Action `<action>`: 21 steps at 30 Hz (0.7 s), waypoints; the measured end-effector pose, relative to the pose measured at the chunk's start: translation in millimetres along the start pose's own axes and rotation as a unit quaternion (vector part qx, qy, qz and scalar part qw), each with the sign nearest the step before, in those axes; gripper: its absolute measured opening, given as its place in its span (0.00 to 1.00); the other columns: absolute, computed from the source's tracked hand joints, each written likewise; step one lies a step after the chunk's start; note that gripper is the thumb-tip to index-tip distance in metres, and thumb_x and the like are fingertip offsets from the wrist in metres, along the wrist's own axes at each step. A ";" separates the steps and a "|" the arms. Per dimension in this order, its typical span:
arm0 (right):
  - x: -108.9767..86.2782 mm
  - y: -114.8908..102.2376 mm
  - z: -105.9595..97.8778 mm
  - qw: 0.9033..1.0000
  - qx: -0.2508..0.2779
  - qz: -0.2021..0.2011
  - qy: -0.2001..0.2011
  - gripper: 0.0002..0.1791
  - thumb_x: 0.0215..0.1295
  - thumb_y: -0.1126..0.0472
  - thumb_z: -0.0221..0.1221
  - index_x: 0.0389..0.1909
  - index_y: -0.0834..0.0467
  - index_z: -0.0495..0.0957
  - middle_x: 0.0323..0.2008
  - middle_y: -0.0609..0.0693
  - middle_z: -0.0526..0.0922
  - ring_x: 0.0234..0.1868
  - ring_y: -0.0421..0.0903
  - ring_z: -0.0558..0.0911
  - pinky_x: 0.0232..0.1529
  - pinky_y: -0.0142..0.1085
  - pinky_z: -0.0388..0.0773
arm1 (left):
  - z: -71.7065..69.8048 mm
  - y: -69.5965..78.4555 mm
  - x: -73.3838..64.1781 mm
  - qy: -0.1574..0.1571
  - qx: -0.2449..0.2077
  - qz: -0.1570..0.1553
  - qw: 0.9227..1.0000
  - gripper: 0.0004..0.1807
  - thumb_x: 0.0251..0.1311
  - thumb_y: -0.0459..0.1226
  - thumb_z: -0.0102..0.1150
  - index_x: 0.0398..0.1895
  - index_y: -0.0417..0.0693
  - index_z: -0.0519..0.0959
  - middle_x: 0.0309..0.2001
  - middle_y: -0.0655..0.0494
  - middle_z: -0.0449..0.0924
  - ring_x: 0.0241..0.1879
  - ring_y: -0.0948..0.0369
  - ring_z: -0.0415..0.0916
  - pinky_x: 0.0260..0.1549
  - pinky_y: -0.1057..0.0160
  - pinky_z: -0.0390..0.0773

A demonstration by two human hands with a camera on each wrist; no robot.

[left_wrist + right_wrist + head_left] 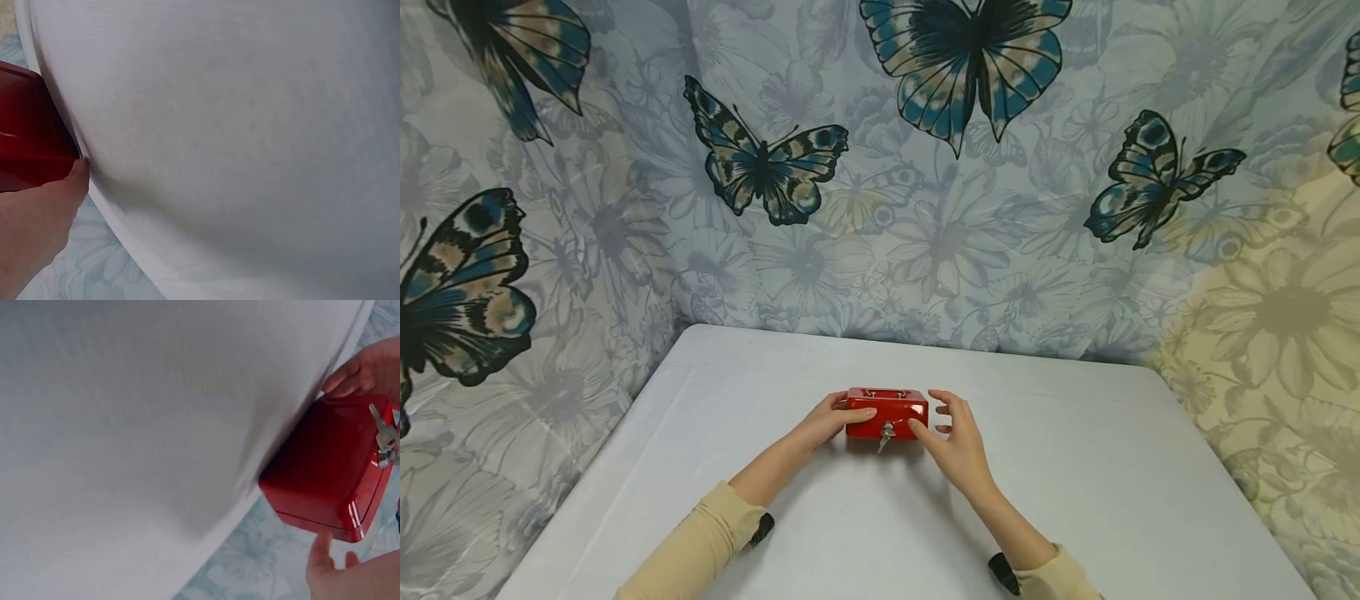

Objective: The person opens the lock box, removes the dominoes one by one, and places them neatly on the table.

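A small red cash box [887, 412] with a handle on its lid is at the middle of the white table, its front facing me. Keys [886, 433] hang from the lock on that front and also show in the right wrist view. My left hand [827, 421] grips the box's left end, thumb across the front; its other fingers are partly hidden behind. At the right end, my right hand [958, 446] has its fingers spread and loosely bent, the thumb by the front right corner. Whether that thumb touches the box is hard to tell.
The white table [700, 400] spreads out around the box. Butterfly-and-flower patterned fabric [955, 233] hangs behind the table and along both sides. Black wrist devices [1003, 573] show beneath both forearms.
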State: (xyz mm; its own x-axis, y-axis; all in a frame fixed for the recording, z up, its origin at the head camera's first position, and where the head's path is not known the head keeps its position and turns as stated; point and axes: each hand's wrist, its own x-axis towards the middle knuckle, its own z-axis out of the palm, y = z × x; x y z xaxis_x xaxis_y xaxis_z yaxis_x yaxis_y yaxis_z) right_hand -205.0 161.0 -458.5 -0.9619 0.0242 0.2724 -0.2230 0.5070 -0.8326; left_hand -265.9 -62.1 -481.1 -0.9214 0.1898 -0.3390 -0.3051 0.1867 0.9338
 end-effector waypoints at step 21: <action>-18.1 -2.4 -3.3 0.970 0.151 0.155 -0.106 0.35 0.68 0.59 0.59 0.72 0.65 0.58 0.68 0.62 0.66 0.67 0.59 0.68 0.61 0.49 0.70 | -8.3 1.3 -2.3 -0.049 0.071 0.028 0.996 0.50 0.49 0.49 0.72 0.71 0.38 0.58 0.66 0.43 0.66 0.66 0.45 0.62 0.63 0.39 0.61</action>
State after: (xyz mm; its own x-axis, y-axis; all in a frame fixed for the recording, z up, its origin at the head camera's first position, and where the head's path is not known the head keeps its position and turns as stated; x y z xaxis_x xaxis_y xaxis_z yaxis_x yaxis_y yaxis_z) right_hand -186.5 162.2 -459.9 -0.9939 -0.0587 -0.0933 0.0777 0.2272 -0.9707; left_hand -266.1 -70.2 -478.2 -0.9065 0.2951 -0.3020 -0.2099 0.3057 0.9287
